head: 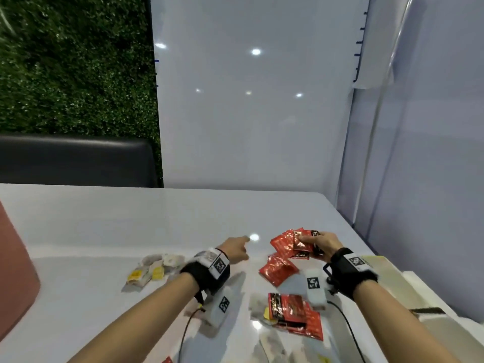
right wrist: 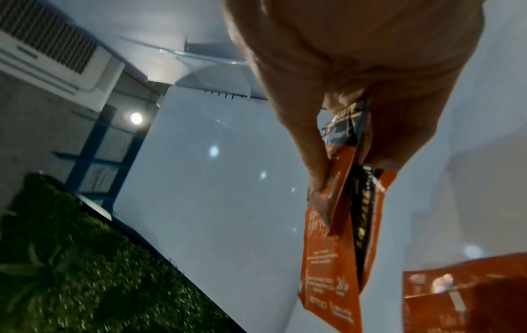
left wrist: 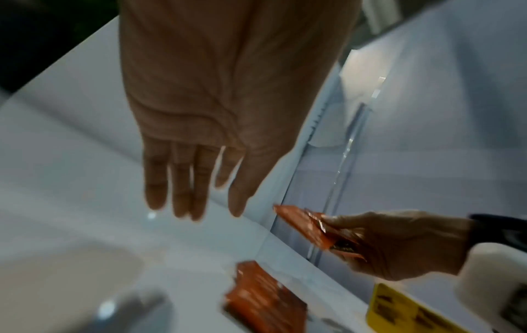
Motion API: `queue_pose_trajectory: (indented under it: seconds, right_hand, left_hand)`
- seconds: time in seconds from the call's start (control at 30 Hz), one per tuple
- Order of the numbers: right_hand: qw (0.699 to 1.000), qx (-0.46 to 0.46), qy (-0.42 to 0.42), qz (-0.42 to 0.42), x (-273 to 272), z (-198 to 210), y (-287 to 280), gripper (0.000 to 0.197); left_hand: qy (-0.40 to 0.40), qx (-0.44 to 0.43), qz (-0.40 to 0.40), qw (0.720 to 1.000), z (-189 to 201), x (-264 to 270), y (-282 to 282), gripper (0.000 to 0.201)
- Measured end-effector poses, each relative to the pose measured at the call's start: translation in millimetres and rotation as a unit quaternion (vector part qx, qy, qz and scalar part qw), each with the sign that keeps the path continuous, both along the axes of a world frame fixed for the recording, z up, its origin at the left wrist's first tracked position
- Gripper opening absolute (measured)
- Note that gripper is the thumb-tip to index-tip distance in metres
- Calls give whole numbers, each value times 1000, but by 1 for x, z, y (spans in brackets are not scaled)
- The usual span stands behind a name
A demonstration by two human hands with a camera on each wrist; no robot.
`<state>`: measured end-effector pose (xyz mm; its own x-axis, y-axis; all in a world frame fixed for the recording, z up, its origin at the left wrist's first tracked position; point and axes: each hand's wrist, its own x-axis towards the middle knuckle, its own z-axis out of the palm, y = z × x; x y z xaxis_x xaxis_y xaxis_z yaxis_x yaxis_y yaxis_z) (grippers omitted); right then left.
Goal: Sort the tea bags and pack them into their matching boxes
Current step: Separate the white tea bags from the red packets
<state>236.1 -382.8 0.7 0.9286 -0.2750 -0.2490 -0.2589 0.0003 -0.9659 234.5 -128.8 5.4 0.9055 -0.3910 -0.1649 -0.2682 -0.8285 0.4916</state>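
Observation:
My right hand [head: 318, 243] pinches a fanned stack of red tea sachets [head: 289, 243] above the white table; the right wrist view shows thumb and fingers clamped on those red sachets [right wrist: 339, 225]. My left hand [head: 237, 247] hovers over the table with straight fingers [left wrist: 182, 187] and holds nothing. Another red sachet [head: 277, 269] lies on the table below the held stack. More red and black sachets [head: 294, 314] lie near me. A pile of pale tea bags with yellow tags [head: 154, 269] lies left of my left wrist.
The white table [head: 104, 226] meets a white wall panel at the back. A dark bench back [head: 76, 161] stands behind the table on the left. A reddish object [head: 15, 279] sits at the left edge. Flat pale packaging [head: 390, 279] lies at the right.

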Motion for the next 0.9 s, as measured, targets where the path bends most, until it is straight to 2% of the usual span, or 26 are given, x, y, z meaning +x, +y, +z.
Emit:
queue_pose_trajectory:
  seconds: [0.1, 0.17, 0.23, 0.33, 0.4, 0.43, 0.5, 0.53, 0.63, 0.73, 0.8, 0.9]
  right_hand:
    - [1000, -14, 5, -2, 8, -9, 4, 19]
    - [1000, -28, 6, 5, 16, -21, 6, 20]
    - [999, -53, 10, 3, 21, -35, 9, 32]
    - [986, -161, 25, 21, 30, -53, 13, 56]
    - [959, -276, 49, 52, 23, -50, 21, 69]
    - [933, -348, 63, 66, 14, -43, 27, 69]
    - [859, -504, 35, 81, -10, -28, 38, 60]
    - [835, -541, -1, 100, -24, -20, 43, 52]
    - [785, -552, -111, 257, -57, -9, 48, 35]
    - [728, -558, -90, 387, -82, -9, 46, 33]
    - [706, -583, -60, 397, -92, -13, 42, 42]
    - [710, -588, -15, 387, -97, -14, 39, 50]
  left_hand:
    - [7, 4, -98, 995, 14, -18, 55, 36]
    - [15, 41, -114, 993, 9, -28, 89, 35]
    - [1, 95, -133, 987, -2, -39, 111, 39]
    - [-30, 200, -177, 963, -22, -56, 123, 43]
    - [-53, 244, -199, 948, -31, -65, 119, 42]
    - [-63, 247, -203, 946, -33, -69, 115, 40]
    - [-74, 242, -196, 947, -37, -71, 108, 31]
    - [-76, 240, -192, 948, -37, -70, 105, 27]
    - [-121, 220, -161, 954, -25, -63, 106, 21]
    - [-187, 179, -63, 964, -4, -43, 123, 18]
    - [-202, 185, -13, 962, 6, -28, 138, 19]
    - [-157, 185, 62, 968, 6, -14, 153, 29]
